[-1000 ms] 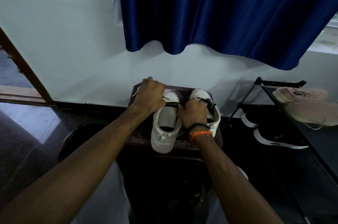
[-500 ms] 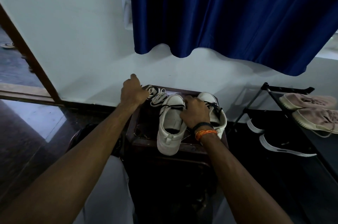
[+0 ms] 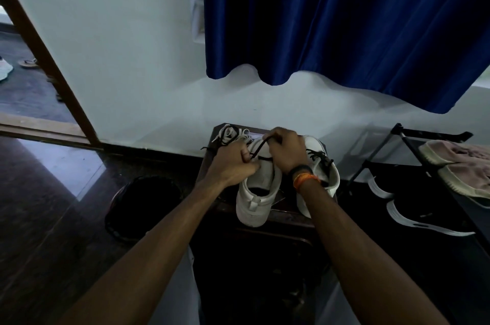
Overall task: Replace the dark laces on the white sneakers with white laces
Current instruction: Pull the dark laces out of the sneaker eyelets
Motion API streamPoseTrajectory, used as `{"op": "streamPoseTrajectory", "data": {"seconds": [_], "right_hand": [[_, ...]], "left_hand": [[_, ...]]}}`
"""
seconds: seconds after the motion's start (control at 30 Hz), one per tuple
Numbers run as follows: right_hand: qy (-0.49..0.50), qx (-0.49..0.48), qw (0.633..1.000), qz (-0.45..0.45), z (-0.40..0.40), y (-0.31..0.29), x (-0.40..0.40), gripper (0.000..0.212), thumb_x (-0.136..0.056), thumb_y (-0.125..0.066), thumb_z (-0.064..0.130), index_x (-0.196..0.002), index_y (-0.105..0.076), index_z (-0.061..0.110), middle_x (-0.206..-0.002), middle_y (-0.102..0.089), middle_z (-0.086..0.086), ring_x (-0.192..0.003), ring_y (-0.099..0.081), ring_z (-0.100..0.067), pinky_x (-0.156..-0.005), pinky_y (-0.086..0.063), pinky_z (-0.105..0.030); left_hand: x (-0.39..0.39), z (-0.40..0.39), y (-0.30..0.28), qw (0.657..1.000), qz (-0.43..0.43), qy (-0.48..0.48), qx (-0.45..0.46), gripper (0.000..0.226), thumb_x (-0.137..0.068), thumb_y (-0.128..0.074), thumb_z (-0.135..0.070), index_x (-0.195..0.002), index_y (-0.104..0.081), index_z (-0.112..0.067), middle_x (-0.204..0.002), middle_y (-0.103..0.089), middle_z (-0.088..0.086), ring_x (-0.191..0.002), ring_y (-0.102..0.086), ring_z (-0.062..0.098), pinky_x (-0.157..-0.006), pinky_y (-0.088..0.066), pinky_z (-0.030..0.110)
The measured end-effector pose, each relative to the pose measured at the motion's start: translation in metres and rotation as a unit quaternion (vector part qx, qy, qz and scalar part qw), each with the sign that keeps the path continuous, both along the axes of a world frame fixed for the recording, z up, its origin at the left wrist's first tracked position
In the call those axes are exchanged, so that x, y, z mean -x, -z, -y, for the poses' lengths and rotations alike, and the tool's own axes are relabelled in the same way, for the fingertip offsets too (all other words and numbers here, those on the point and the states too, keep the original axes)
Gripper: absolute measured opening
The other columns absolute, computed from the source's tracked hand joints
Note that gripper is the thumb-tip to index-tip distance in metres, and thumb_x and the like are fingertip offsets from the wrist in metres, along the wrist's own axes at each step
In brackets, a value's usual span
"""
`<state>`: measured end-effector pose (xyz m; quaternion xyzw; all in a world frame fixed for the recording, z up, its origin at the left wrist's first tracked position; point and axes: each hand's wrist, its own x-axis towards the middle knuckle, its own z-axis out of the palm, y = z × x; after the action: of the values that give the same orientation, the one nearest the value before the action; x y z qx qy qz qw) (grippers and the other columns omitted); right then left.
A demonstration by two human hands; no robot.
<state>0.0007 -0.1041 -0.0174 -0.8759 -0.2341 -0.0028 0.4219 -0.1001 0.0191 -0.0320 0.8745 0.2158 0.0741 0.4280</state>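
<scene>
Two white sneakers stand side by side on a small dark table (image 3: 278, 216), heels toward me. Over the left sneaker (image 3: 256, 197), my left hand (image 3: 233, 165) and my right hand (image 3: 287, 151) both hold its dark lace (image 3: 258, 149), which runs as a raised loop between them. The right sneaker (image 3: 324, 173) keeps its dark lace (image 3: 316, 156) threaded; my right wrist hides part of it. A bundle of white laces (image 3: 232, 136) lies at the table's far left corner.
A white wall and a blue curtain (image 3: 344, 19) are behind the table. A black shoe rack (image 3: 413, 165) at the right holds pink shoes (image 3: 461, 165) and black shoes (image 3: 424, 216). A dark round bin (image 3: 143, 208) stands left of the table. Open doorway at far left.
My left hand came back from the table's far left corner to the left sneaker. Both hands now hold the dark lace lifted above the shoe.
</scene>
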Motion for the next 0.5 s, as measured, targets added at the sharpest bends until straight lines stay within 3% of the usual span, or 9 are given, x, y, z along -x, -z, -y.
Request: {"op": "streamPoseTrajectory", "data": {"seconds": [0.1, 0.2, 0.3, 0.4, 0.5], "right_hand": [[0.064, -0.122, 0.982, -0.132, 0.007, -0.013, -0.007, 0.027, -0.076, -0.055, 0.010, -0.081, -0.078, 0.023, -0.078, -0.075, 0.001, -0.079, -0.069, -0.020, -0.081, -0.056, -0.035], [0.059, -0.188, 0.957, -0.212, 0.016, -0.018, -0.013, 0.036, -0.066, -0.048, 0.007, -0.081, -0.078, 0.019, -0.069, -0.072, -0.015, -0.066, -0.066, -0.025, -0.076, -0.056, -0.047], [-0.009, -0.172, 0.956, -0.236, 0.023, -0.024, -0.012, 0.032, -0.077, -0.048, -0.005, -0.092, -0.075, 0.002, -0.071, -0.069, -0.021, -0.066, -0.065, -0.026, -0.075, -0.050, -0.042], [-0.075, -0.128, 0.964, -0.222, 0.025, -0.033, -0.007, 0.017, -0.087, -0.059, -0.002, -0.093, -0.074, -0.003, -0.068, -0.066, -0.017, -0.066, -0.064, -0.024, -0.073, -0.049, -0.038], [-0.087, -0.103, 0.972, -0.194, 0.023, -0.038, -0.005, 0.012, -0.086, -0.073, 0.013, -0.085, -0.077, 0.002, -0.066, -0.065, -0.015, -0.064, -0.061, -0.021, -0.072, -0.050, -0.038]], "left_hand": [[0.004, -0.001, 0.003, 1.000, -0.015, 0.001, -0.002, 0.012, -0.079, -0.072, -0.022, -0.087, -0.065, -0.016, -0.078, -0.066, -0.008, -0.073, -0.061, 0.008, -0.059, -0.043, 0.021], [0.004, 0.001, 0.003, 1.000, -0.005, 0.003, -0.007, 0.014, -0.079, -0.073, -0.024, -0.089, -0.065, -0.021, -0.085, -0.069, -0.008, -0.081, -0.065, 0.010, -0.066, -0.049, 0.024], [0.002, 0.002, 0.005, 1.000, 0.013, -0.005, -0.011, 0.021, -0.076, -0.074, -0.025, -0.094, -0.063, -0.020, -0.088, -0.067, -0.007, -0.082, -0.064, 0.014, -0.071, -0.053, 0.030], [-0.005, 0.005, 0.002, 0.999, 0.029, 0.014, -0.039, 0.030, -0.076, -0.073, -0.024, -0.104, -0.067, -0.018, -0.099, -0.066, -0.002, -0.086, -0.064, 0.016, -0.072, -0.054, 0.030], [-0.013, 0.010, -0.003, 0.997, 0.046, 0.030, -0.046, 0.003, -0.082, -0.071, -0.021, -0.083, -0.070, -0.018, -0.080, -0.063, -0.006, -0.074, -0.059, 0.009, -0.064, -0.042, 0.022]]}}
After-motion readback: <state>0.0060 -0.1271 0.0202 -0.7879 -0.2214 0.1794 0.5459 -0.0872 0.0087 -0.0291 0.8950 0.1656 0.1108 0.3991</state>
